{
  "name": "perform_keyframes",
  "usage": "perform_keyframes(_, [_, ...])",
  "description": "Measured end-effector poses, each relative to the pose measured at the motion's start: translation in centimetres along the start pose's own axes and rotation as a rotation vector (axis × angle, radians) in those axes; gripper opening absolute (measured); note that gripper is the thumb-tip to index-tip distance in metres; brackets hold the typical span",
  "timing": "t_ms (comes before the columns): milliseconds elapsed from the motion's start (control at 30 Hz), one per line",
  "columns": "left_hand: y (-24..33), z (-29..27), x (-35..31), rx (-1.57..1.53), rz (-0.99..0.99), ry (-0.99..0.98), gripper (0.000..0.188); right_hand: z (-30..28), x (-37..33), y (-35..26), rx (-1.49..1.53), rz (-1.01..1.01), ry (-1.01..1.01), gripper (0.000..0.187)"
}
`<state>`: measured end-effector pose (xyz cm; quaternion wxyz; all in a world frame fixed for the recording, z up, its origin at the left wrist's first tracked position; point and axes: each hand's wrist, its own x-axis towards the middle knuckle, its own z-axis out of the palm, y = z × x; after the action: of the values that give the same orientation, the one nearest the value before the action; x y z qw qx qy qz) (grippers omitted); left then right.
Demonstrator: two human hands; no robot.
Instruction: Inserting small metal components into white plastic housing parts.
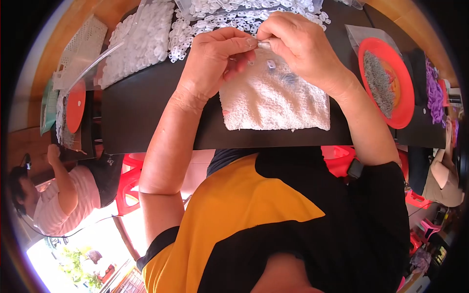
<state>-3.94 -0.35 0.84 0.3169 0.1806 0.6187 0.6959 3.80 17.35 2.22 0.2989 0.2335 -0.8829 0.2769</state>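
Observation:
Above a white towel (273, 110) on the dark table, my left hand (217, 56) and my right hand (305, 51) meet at the fingertips. Both pinch at the same spot, and what they hold is too small and covered to make out. A small white plastic piece (271, 64) lies on the cloth just below my right fingers, beside a bluish mark. Right behind my hands spreads a loose pile of white plastic pieces (220, 27), each with a hole.
Left of the pile lies a clear bag of white pieces (139, 41), near a white perforated basket (85, 46). A red oval bowl (408, 85) at the right holds grey bits (377, 83). Purple strands (434, 93) lie farther right. Other people sit at the left (63, 195) and right (442, 178).

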Motion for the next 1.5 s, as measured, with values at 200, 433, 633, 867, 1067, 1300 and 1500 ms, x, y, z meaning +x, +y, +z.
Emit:
perform_keyframes(200, [0.1, -0.2, -0.1, -0.05, -0.055, -0.063, 0.013, 0.0, 0.0, -0.2, -0.067, -0.074, -0.016, 0.014])
perform_keyframes(433, [0.2, -0.2, 0.0, -0.028, -0.086, -0.075, 0.013, -0.2, -0.1, -0.4, 0.037, -0.009, -0.087, 0.012])
perform_keyframes(633, [-0.1, -0.1, -0.1, -0.058, -0.039, -0.037, 0.013, 0.0, -0.2, -0.6, 0.184, 0.124, -0.034, 0.007])
perform_keyframes(867, [0.1, 0.1, -0.2, -0.083, 0.006, -0.018, 0.013, 0.0, -0.2, -0.9, 0.037, -0.051, 0.053, 0.009])
perform_keyframes(1067, [-0.6, -0.1, -0.3, 0.547, 0.287, 0.084, 0.016, 0.1, -0.5, -0.7, 0.06, 0.133, 0.06, 0.009])
perform_keyframes(1300, [-2.0, 0.7, -0.5, 1.318, 0.558, 0.084, 0.008, 0.7, -1.6, 1.3, 0.23, 0.45, -0.112, 0.003])
perform_keyframes(1500, [-1.3, 0.5, -1.3, 0.468, 0.218, 0.08, 0.01, 1.3, -1.6, 1.3, 0.418, 0.528, -0.067, 0.012])
